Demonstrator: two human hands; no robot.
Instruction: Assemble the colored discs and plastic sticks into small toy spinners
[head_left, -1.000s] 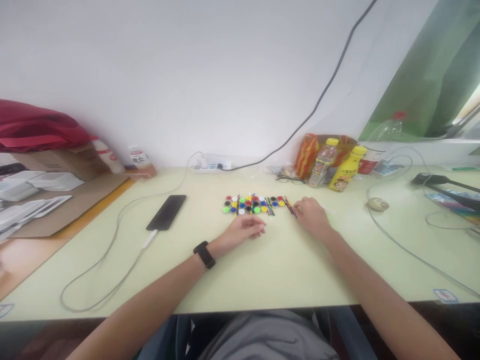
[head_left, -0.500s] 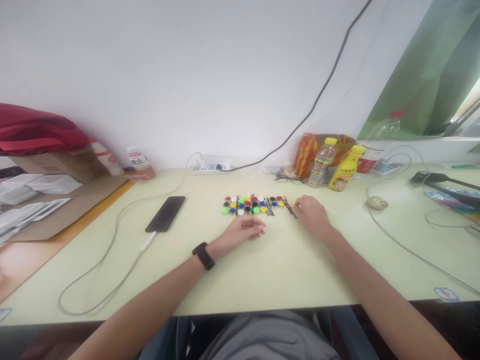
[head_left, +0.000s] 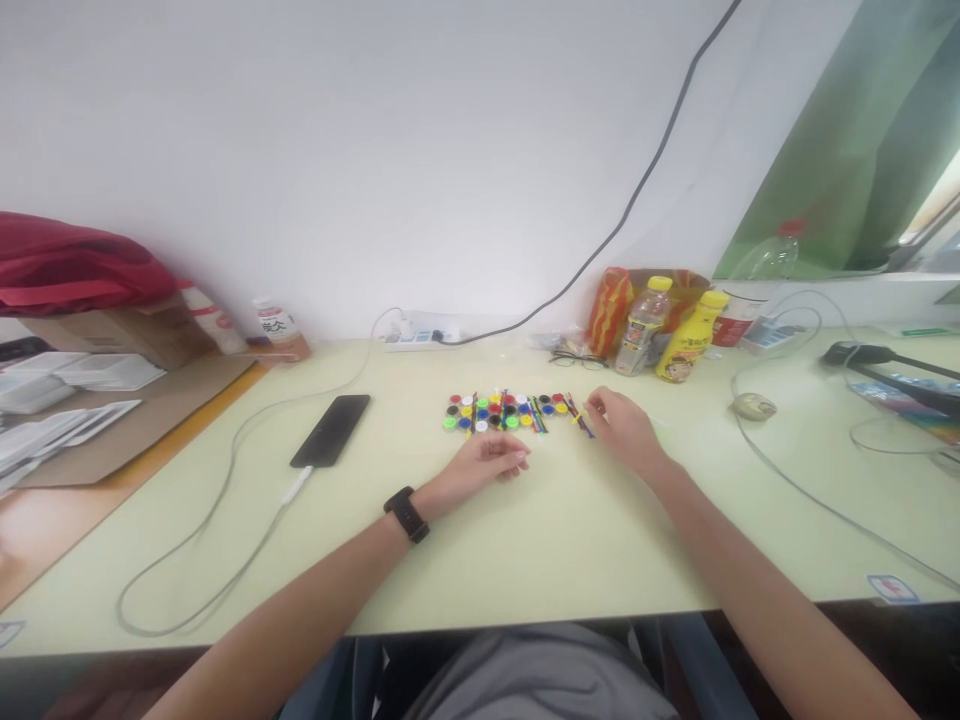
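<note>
Rows of small round caps (head_left: 495, 409) in red, white, yellow, green, blue and black lie on the table, with bundles of thin coloured sticks (head_left: 539, 414) between and across them. My right hand (head_left: 621, 428) is at the right end, with thumb and fingers pinched beside the last stick bundle (head_left: 574, 408). A thin yellow stick (head_left: 577, 419) shows at its fingertips, lying across that bundle; its far end is hidden by the fingers. My left hand (head_left: 491, 460) rests just in front of the caps, fingers curled in, with nothing seen in it.
A black phone (head_left: 331, 430) on a white cable lies left. Behind my right hand stand a clear bottle (head_left: 643, 328), a yellow bottle (head_left: 691, 340) and folded glasses (head_left: 579, 358). A beige mouse-like object (head_left: 754, 406) is farther right. A power strip (head_left: 416, 337) sits by the wall.
My right hand has shifted slightly, its fingers now pinched closer together. A yellow stick now shows at its fingertips. My left hand has stayed in place.
</note>
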